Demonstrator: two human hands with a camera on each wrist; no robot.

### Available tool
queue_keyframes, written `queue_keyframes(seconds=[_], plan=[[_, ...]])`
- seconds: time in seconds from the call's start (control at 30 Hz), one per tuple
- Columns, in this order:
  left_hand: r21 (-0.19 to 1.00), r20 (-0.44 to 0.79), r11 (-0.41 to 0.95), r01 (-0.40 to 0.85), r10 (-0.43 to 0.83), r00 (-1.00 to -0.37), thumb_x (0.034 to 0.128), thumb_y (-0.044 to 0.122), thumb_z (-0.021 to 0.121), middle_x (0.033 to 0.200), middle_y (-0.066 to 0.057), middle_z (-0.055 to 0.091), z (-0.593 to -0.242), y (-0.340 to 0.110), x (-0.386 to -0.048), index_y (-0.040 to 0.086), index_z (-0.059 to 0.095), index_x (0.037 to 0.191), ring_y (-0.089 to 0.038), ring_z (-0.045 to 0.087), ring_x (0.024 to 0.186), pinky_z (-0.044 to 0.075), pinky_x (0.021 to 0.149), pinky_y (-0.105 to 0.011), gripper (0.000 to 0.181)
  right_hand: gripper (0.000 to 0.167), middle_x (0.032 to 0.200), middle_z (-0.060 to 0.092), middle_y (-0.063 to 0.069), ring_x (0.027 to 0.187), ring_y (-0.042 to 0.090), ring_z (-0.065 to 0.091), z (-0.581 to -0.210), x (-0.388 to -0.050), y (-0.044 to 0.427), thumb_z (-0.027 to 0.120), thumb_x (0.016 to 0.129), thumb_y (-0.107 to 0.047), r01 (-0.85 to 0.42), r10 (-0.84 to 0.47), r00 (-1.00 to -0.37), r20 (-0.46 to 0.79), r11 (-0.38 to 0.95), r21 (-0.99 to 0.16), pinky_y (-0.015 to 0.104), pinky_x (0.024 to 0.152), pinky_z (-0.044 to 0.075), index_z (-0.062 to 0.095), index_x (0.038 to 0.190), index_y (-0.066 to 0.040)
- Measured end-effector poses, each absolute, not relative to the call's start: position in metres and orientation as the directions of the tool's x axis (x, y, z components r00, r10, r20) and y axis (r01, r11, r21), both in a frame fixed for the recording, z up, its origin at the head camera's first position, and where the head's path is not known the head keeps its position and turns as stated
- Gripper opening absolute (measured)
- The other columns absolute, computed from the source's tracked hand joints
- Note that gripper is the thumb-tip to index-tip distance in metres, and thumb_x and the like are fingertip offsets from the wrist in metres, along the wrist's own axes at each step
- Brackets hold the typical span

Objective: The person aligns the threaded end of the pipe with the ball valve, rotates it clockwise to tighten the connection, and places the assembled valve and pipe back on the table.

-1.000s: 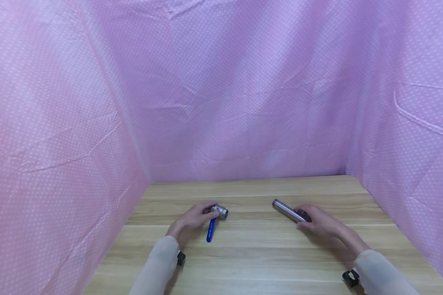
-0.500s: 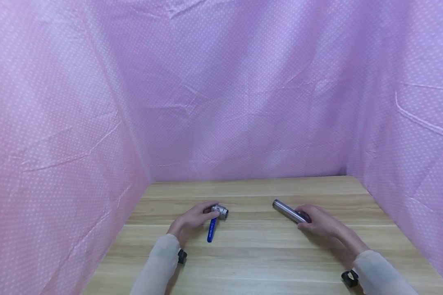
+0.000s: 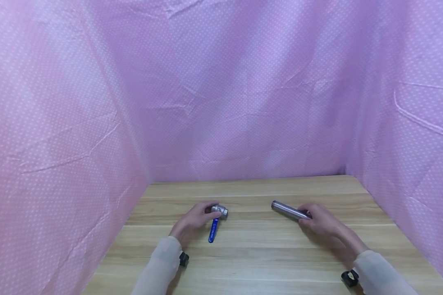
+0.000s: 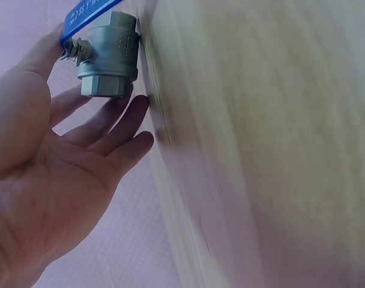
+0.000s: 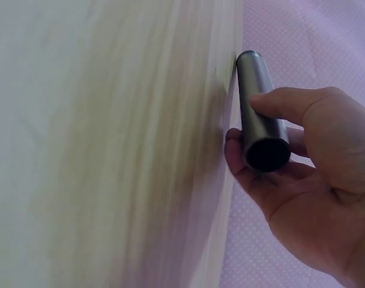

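Head view, left to right: 1 pale left sleeve (image 3: pixel 160 262); 1 left hand (image 3: pixel 195 216) gripping 1 metal valve (image 3: pixel 222 210), its 1 blue lever (image 3: pixel 213 230) pointing toward the person; then, well apart, 1 metal tube (image 3: pixel 286 209) slanting leftward, clasped by 1 right hand (image 3: pixel 321 220), over 1 wooden table (image 3: pixel 258 254).

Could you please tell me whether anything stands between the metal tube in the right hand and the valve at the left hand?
Nothing visible does: in the head view, only wooden tabletop shows between the metal tube, held in the right hand, and the valve at the left hand.
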State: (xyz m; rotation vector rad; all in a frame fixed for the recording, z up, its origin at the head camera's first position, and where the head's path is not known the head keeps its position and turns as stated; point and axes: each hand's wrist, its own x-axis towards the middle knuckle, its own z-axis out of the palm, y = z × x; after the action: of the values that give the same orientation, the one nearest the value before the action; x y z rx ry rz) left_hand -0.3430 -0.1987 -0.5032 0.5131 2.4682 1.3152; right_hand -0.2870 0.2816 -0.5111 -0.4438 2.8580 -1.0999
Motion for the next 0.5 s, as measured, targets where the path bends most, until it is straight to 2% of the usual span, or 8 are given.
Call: queue_keyframes(seconds=[0.13,0.23,0.37,0.43,0.5], plan=[[0.823,-0.055,0.528,0.208,0.439,-0.897,0.1114,0.040,0.073,0.128,-0.006,0.075,-0.503,-0.197,-0.342,0.008,0.060,0.161,-0.022,0.068,0.115,0.059,0.099,-0.033,0.061,0.023,0.099,0.075,0.003,0.086,0.017,0.067,-0.510,-0.286,0.283,0.077,0.104,-0.012,-0.230,-0.241,-0.967,0.085,0.675,-0.701,0.022,0.074,0.061,0.076,0.126,-0.005],[0.830,-0.041,0.520,0.201,0.416,-0.908,0.1107,0.043,0.073,0.133,-0.007,0.077,-0.503,-0.196,-0.341,0.009,0.059,0.162,-0.025,0.070,0.123,0.064,0.103,-0.039,0.063,0.022,0.098,0.077,0.004,0.085,0.016,0.068,-0.510,-0.285,0.285,0.078,0.105,-0.015,-0.223,-0.207,-0.972,0.112,0.664,-0.713,0.022,0.073,0.062,0.076,0.126,-0.007],[0.843,-0.011,0.498,0.204,0.393,-0.919,0.1081,0.047,0.076,0.140,-0.008,0.076,-0.503,-0.192,-0.339,0.007,0.056,0.164,-0.029,0.072,0.132,0.066,0.115,-0.049,0.072,0.026,0.099,0.078,0.006,0.084,0.019,0.070,-0.509,-0.283,0.286,0.078,0.106,-0.018,-0.203,-0.167,-0.978,0.124,0.639,-0.742,0.025,0.070,0.065,0.076,0.129,-0.007],[0.853,0.006,0.479,0.207,0.388,-0.922,0.1066,0.048,0.078,0.139,-0.007,0.077,-0.502,-0.188,-0.337,0.008,0.061,0.161,-0.028,0.072,0.131,0.067,0.115,-0.049,0.069,0.028,0.102,0.079,0.007,0.085,0.020,0.071,-0.508,-0.282,0.286,0.078,0.106,-0.017,-0.215,-0.161,-0.976,0.145,0.644,-0.735,0.024,0.071,0.065,0.076,0.131,-0.006],[0.862,0.016,0.466,0.200,0.369,-0.929,0.1049,0.050,0.080,0.136,-0.006,0.078,-0.500,-0.184,-0.335,0.011,0.066,0.157,-0.026,0.073,0.128,0.069,0.110,-0.043,0.067,0.031,0.105,0.080,0.009,0.085,0.022,0.072,-0.507,-0.280,0.286,0.078,0.106,-0.018,-0.203,-0.149,-0.979,0.140,0.630,-0.749,0.025,0.071,0.067,0.075,0.135,-0.007]])
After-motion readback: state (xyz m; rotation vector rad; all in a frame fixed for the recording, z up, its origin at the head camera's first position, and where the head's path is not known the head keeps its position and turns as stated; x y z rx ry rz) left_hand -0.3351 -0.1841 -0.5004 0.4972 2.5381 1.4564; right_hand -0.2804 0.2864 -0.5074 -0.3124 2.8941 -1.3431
